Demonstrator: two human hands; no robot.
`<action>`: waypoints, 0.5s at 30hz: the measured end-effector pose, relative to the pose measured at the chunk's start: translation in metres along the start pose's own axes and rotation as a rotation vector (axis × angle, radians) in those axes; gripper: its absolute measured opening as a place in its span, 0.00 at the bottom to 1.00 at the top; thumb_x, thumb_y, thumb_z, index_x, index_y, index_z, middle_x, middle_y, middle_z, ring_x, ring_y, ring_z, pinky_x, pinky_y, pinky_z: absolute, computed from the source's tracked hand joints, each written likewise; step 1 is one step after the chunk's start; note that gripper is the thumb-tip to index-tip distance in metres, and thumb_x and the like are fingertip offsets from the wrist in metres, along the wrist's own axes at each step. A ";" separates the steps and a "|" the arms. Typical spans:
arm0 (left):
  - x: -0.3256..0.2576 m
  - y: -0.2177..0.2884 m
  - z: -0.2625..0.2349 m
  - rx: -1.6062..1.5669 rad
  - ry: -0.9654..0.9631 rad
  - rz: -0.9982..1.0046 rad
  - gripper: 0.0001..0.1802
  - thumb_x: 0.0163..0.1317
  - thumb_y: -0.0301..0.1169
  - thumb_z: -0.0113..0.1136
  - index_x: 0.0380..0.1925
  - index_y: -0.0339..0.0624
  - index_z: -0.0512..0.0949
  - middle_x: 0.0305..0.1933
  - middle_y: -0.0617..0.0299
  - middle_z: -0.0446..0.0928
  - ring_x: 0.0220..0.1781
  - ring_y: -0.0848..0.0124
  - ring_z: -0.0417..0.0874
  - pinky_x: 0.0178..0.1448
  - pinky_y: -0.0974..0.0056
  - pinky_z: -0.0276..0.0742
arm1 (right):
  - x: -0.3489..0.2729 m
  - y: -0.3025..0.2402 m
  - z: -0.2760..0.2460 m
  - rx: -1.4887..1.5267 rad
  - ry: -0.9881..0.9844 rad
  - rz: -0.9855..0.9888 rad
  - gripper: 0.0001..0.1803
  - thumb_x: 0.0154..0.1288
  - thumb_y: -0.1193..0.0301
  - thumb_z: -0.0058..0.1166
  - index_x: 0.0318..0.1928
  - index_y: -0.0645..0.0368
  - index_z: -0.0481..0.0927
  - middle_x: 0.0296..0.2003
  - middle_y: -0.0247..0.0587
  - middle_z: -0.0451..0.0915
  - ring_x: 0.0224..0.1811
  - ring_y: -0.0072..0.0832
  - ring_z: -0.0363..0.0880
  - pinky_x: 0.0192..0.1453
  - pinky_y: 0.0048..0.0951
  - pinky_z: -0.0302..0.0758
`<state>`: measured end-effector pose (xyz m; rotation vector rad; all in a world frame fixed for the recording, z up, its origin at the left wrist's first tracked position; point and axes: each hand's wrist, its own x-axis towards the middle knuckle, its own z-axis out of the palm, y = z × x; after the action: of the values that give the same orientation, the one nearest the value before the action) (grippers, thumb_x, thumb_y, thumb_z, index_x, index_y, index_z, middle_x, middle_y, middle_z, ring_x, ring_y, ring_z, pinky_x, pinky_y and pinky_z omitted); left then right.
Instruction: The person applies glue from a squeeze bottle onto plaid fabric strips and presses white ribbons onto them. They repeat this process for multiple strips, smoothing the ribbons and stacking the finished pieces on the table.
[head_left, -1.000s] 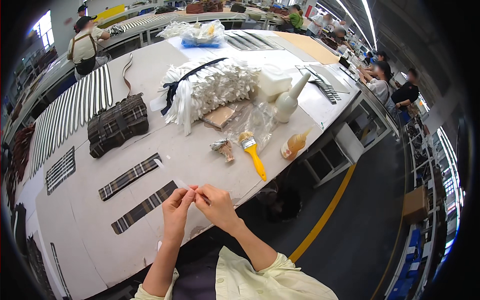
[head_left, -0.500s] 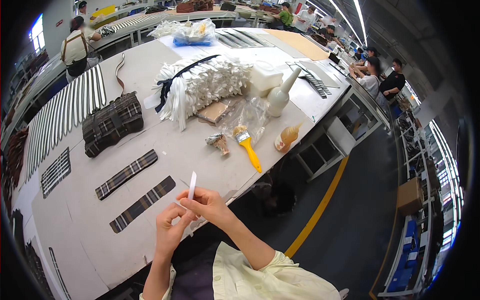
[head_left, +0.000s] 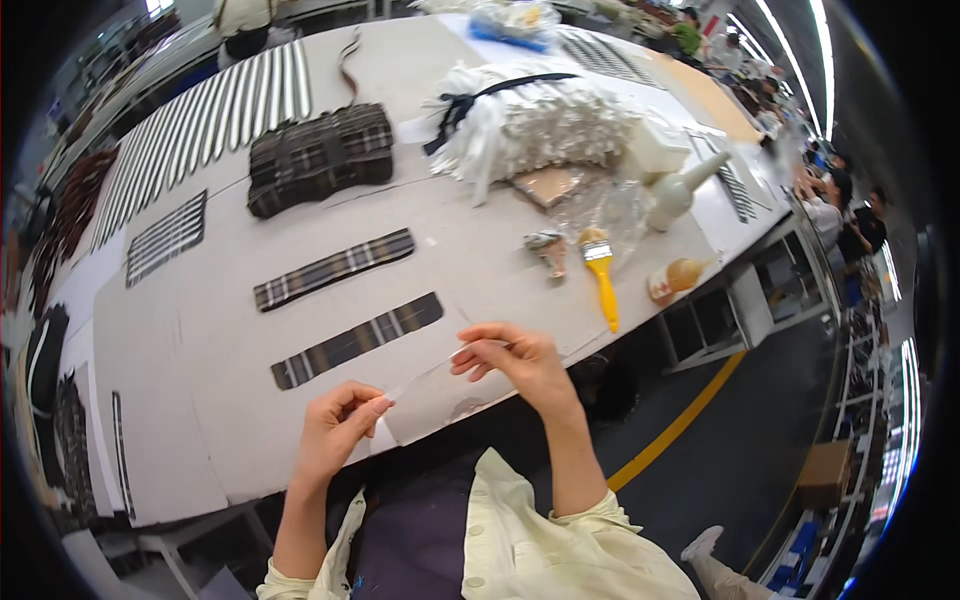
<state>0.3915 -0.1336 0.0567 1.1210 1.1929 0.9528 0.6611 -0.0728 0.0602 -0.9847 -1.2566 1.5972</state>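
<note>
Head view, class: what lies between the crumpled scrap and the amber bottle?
A yellow-handled brush lies between the crumpled scrap and amber bottle in the head view.

The strip (head_left: 408,384) is white, the fabric pieces (head_left: 357,340) dark plaid.

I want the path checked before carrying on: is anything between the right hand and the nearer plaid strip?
Nothing visible stands between the right hand and the nearer plaid strip; only pale tabletop shows in that gap. The yellow-handled brush lies off to the right, outside it.
</note>
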 end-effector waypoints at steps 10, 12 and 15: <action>-0.027 -0.033 -0.073 -0.101 0.467 -0.109 0.07 0.67 0.29 0.65 0.38 0.37 0.81 0.29 0.63 0.81 0.28 0.80 0.78 0.34 0.74 0.74 | 0.035 0.037 0.010 -0.068 -0.001 0.119 0.09 0.74 0.73 0.54 0.46 0.67 0.81 0.33 0.48 0.87 0.32 0.30 0.88 0.35 0.25 0.82; -0.025 -0.033 -0.070 -0.170 0.499 -0.076 0.07 0.68 0.30 0.64 0.38 0.36 0.81 0.30 0.63 0.81 0.28 0.79 0.79 0.34 0.73 0.74 | 0.041 0.043 0.014 -0.102 0.021 0.132 0.09 0.76 0.73 0.52 0.46 0.67 0.80 0.33 0.49 0.86 0.31 0.31 0.88 0.35 0.24 0.82; -0.019 -0.039 -0.068 -0.158 0.569 -0.064 0.07 0.69 0.29 0.64 0.39 0.36 0.81 0.31 0.63 0.81 0.28 0.80 0.79 0.34 0.74 0.74 | 0.049 0.043 0.018 -0.242 0.115 0.131 0.08 0.73 0.72 0.56 0.44 0.66 0.81 0.31 0.42 0.85 0.29 0.23 0.84 0.33 0.22 0.78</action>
<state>0.3207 -0.1504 0.0218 0.6954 1.5613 1.3422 0.6220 -0.0376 0.0176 -1.3159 -1.3502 1.4859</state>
